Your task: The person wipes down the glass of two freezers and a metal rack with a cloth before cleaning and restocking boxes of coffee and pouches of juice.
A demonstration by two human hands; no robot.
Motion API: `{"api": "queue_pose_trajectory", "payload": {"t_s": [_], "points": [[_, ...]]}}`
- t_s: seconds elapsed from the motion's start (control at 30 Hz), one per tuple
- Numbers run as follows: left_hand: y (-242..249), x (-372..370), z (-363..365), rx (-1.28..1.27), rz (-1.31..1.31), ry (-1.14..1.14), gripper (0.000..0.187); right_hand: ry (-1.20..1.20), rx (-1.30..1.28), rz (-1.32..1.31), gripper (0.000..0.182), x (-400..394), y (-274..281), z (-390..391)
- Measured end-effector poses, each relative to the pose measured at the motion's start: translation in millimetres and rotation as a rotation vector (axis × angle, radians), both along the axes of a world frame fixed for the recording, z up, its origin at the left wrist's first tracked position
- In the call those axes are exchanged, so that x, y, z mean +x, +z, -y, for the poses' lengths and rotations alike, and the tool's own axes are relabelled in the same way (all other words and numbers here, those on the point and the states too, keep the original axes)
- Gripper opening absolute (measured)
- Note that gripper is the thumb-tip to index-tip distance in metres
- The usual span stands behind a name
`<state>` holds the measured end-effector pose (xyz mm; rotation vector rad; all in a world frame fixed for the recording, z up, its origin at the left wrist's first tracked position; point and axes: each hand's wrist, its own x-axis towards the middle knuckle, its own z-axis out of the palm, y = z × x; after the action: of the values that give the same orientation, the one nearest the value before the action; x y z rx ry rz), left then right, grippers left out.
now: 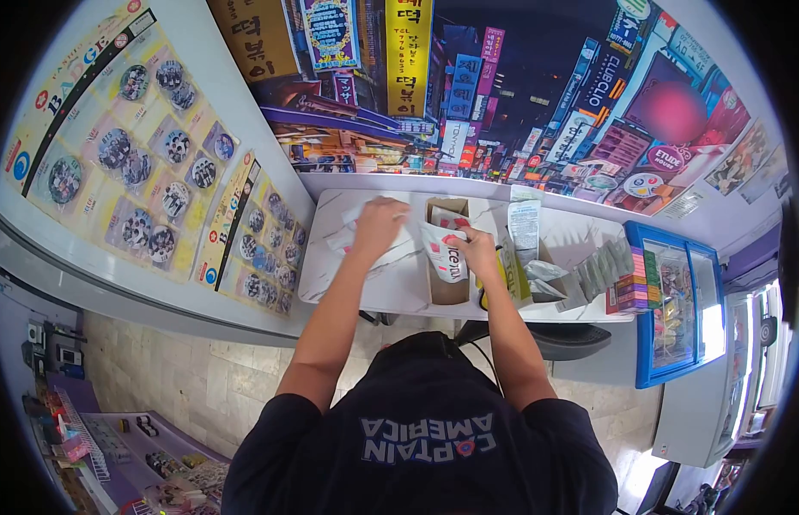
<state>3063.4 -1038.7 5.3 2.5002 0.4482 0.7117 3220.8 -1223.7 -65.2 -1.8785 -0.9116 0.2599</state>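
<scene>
My right hand (476, 251) grips the upper edge of a white pouch with red and dark print (448, 257), at a long open cardboard box (449, 292) on the marble-patterned table (399, 287). To the left, my left hand (380, 225) hovers over the table near white packets with pink marks (348, 233); its fingers are blurred. Another packet shows inside the box behind the pouch. Just right of my right hand stands a yellow-green pouch (512, 273).
A white-grey pouch (524, 230), a row of silver-green packets (598, 273) and stacked colored boxes (640, 279) stand on the right. Beyond them is a blue-framed freezer (644, 343). Badge boards (116, 154) hang on the left.
</scene>
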Motion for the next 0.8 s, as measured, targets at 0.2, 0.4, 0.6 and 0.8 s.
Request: {"api": "queue_pose_trajectory", "payload": {"t_s": [0.2, 0.4, 0.6, 0.8], "points": [[-42, -50, -55, 0.128, -0.494, 0.372, 0.031, -0.087, 0.026, -0.29, 0.026, 20, -47, 2], [-97, -66, -76, -0.038, -0.448, 0.361, 0.017, -0.047, 0.148, -0.394, 0.023, 38, -87, -3], [-80, -61, -56, 0.066, -0.254, 0.137, 0.013, -0.146, -0.003, 0.386, 0.032, 32, -38, 11], [12, -19, 15, 0.07, -0.05, -0.219, 0.011, 0.26, 0.106, -0.044, 0.035, -18, 58, 6]]}}
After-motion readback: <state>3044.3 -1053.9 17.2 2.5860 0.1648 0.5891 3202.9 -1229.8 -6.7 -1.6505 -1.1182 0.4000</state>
